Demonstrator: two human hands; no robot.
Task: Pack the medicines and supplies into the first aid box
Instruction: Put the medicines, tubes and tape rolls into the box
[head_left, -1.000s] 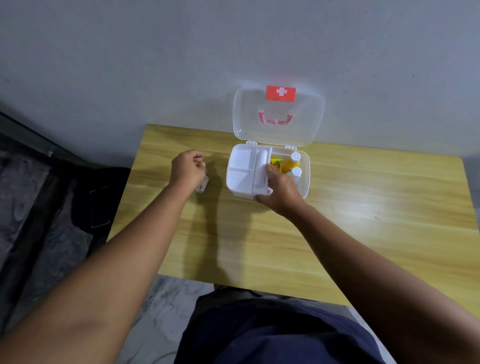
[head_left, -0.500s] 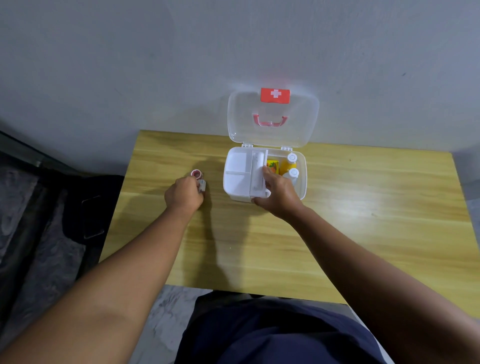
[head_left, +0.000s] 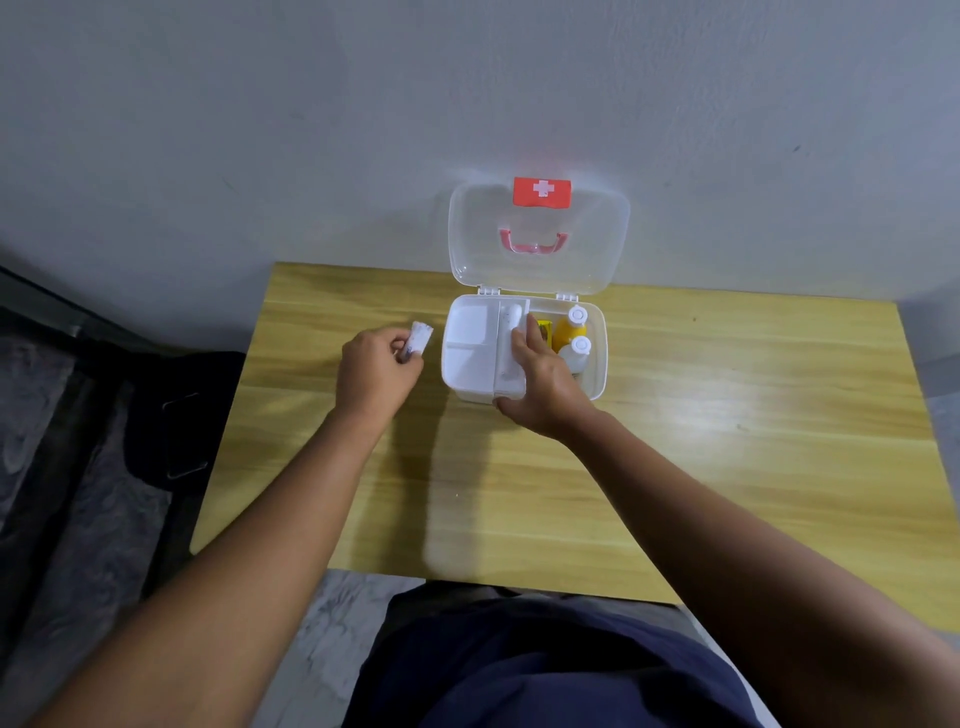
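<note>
1. The left hand (head_left: 375, 373) pinches a small white packet (head_left: 418, 336) between thumb and fingers; the packet sticks up past the fingertips, just left of the first aid box (head_left: 592, 384).
2. The right hand (head_left: 540, 387) clasps the box's white inner tray (head_left: 470, 343) by its central handle.
3. Two white-capped bottles (head_left: 571, 332) stand in the right compartment.
4. The clear lid (head_left: 537, 234) stands open on the wooden table (head_left: 675, 467).

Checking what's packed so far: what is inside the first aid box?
In the first aid box: two white-capped bottles, something yellow, a white tray. The right hand covers the rest.
</note>
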